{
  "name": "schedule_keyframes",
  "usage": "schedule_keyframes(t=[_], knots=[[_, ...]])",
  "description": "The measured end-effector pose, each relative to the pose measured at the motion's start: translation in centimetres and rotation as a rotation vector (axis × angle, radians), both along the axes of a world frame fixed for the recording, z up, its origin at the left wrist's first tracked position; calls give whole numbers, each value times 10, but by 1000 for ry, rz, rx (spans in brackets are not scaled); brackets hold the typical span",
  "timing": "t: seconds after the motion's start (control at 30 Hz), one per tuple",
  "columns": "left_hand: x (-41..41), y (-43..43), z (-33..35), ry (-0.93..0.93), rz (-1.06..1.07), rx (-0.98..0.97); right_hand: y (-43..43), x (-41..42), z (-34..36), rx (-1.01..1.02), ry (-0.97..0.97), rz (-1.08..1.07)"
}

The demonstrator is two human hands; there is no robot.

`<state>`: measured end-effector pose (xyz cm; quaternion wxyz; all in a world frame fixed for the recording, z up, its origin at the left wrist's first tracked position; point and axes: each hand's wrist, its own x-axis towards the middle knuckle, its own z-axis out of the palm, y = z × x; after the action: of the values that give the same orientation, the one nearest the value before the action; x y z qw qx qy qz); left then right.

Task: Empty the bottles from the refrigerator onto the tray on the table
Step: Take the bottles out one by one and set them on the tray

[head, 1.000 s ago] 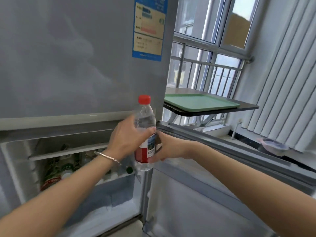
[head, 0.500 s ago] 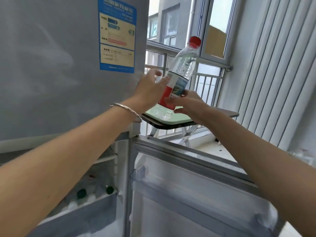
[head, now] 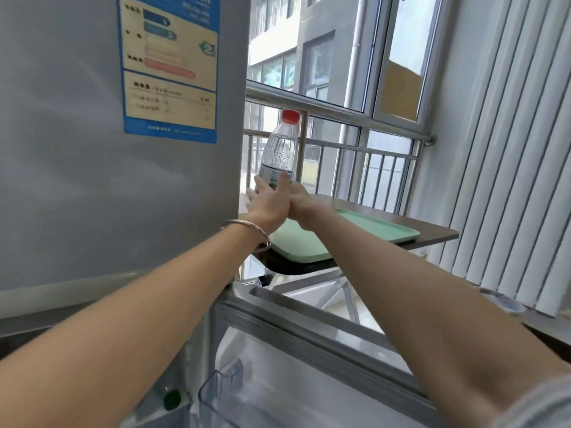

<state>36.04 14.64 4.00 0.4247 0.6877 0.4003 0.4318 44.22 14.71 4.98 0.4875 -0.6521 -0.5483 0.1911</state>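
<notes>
My left hand [head: 268, 201] and right hand [head: 297, 201] grip the bottle [head: 279, 152] low; top-heavy, it might topple off the tray's [head: 380, 227] far-left edge.

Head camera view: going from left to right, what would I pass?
Fridge → blue sticker → bottle held in both hands → green tray → window blinds.

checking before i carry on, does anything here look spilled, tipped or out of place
Nothing stands out. The bottle is upright with its red cap on, held by both hands over the far left end of the green tray, which lies flat on the table. No spill shows.
</notes>
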Motion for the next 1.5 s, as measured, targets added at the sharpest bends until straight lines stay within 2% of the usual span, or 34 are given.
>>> schedule_keyframes(t=[0.1, 0.33, 0.4, 0.57, 0.6, 0.7, 0.73, 0.83, 0.97, 1.07, 1.27, 1.4, 1.5], knots=[[9, 15, -3, -27, 57, 31, 19, 6, -1, -28, 6, 22], [10, 18, -8, 68, 76, 13, 59, 38, -15, -143, -44, 24], [2, 5, -9, 74, 73, 51, 42, 28, -12, -168, -48, -12], [-26, -39, -8, 115, -58, 278, -41, -20, 3, 57, -17, -75], [-34, -46, -4, 135, -95, 317, -51, -23, 4, 116, -65, -76], [-68, -67, 1, 208, -179, 412, -81, -39, 2, 196, -513, -162], [-83, -73, 0, 239, -207, 429, -95, -51, 1, 195, -584, -164], [-118, -84, -8, 354, -236, 482, -124, -83, -2, 202, -614, -114], [-165, -102, -28, 434, -215, 528, -140, -127, -20, 67, -665, -62], [-201, -106, -55, 500, -230, 436, -141, -157, -47, -44, -725, 20], [-264, -92, -129, 776, -285, 245, -105, -208, -144, -351, -704, 270], [-288, -56, -204, 1103, -106, 262, -75, -238, -212, -568, -682, 351], [-294, -33, -252, 1205, 14, 256, -48, -249, -258, -690, -708, 367]])
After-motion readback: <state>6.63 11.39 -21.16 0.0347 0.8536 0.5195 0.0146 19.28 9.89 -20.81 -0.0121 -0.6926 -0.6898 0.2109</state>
